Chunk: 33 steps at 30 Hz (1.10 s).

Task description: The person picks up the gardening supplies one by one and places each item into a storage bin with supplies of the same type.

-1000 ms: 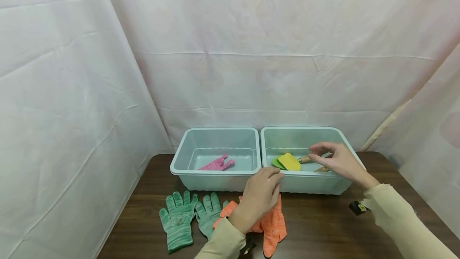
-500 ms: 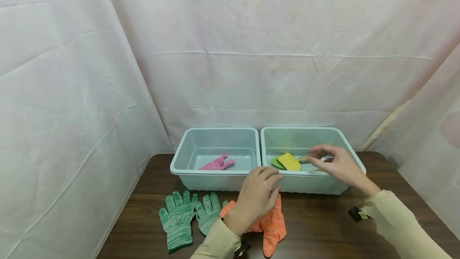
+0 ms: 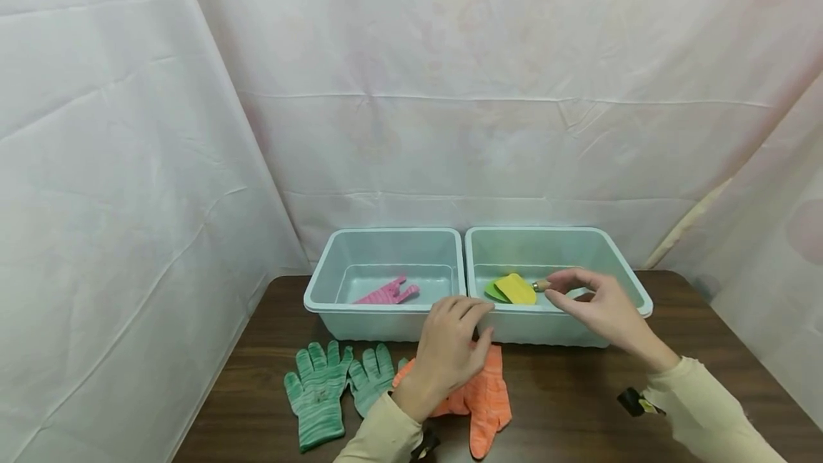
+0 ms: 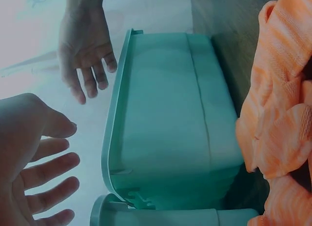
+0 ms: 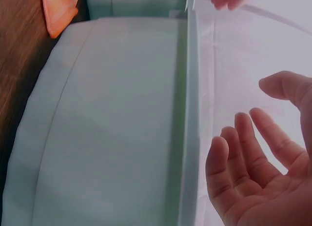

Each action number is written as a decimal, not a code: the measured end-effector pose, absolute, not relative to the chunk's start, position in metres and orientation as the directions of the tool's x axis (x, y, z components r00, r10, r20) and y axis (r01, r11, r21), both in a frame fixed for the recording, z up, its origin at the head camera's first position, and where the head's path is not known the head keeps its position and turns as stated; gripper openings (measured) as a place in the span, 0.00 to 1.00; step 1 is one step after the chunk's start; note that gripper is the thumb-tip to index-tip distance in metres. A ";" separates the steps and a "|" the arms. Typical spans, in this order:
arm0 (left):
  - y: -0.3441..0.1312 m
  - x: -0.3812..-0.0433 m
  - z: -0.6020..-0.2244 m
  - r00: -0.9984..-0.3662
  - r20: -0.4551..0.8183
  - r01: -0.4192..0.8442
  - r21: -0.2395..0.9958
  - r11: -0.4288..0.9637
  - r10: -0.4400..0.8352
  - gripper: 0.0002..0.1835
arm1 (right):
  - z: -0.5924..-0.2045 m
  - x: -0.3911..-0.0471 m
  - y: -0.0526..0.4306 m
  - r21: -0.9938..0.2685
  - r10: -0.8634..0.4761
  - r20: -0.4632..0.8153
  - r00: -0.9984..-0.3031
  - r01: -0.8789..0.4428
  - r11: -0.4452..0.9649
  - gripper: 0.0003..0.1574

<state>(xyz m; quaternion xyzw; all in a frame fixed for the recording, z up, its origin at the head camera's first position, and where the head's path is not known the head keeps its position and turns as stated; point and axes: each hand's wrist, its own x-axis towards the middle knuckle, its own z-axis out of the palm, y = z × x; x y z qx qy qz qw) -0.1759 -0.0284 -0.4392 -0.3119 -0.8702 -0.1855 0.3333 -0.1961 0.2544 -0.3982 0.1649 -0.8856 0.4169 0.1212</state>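
My right hand [image 3: 598, 302] is over the near right part of the right bin [image 3: 540, 327], its fingers loosely bent with nothing between them in the right wrist view. A small trowel with a yellow blade [image 3: 516, 289] and wooden handle lies in that bin, partly over a green blade [image 3: 494, 290]. In the head view, my right fingertips overlap the handle's end. My left hand [image 3: 446, 349] hovers in front of the bins, above the orange gloves [image 3: 490, 391], with its fingers relaxed and apart. The left wrist view shows this left hand [image 4: 29, 167] holding nothing.
Beside the right bin stands a matching left bin [image 3: 386, 320], with a pink striped glove [image 3: 388, 293] inside. Two green gloves [image 3: 320, 395] lie on the dark wooden table [image 3: 566, 406] at left. A pale curtain [image 3: 411, 127] hangs behind and along both sides.
Both hands have drifted slightly left. My right fingers have come nearer the yellow blade and now cover more of its handle. The gloves have stayed where they were.
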 end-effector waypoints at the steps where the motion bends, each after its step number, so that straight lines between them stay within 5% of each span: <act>1: -0.029 -0.176 -0.439 -0.578 0.706 0.666 0.117 0.737 0.410 0.16 | -0.398 -0.194 0.253 -0.700 -0.186 0.360 -0.914 -0.397 0.594 0.10; 18: -0.036 -0.177 -0.443 -0.591 0.728 0.649 0.172 0.741 0.347 0.14 | -0.404 -0.163 0.228 -0.588 -0.141 0.546 -0.826 -0.498 0.638 0.26; 33: -0.054 -0.179 -0.439 -0.591 0.728 0.627 0.145 0.765 0.347 0.17 | -0.416 -0.157 0.222 -0.564 -0.125 0.568 -0.814 -0.495 0.661 0.26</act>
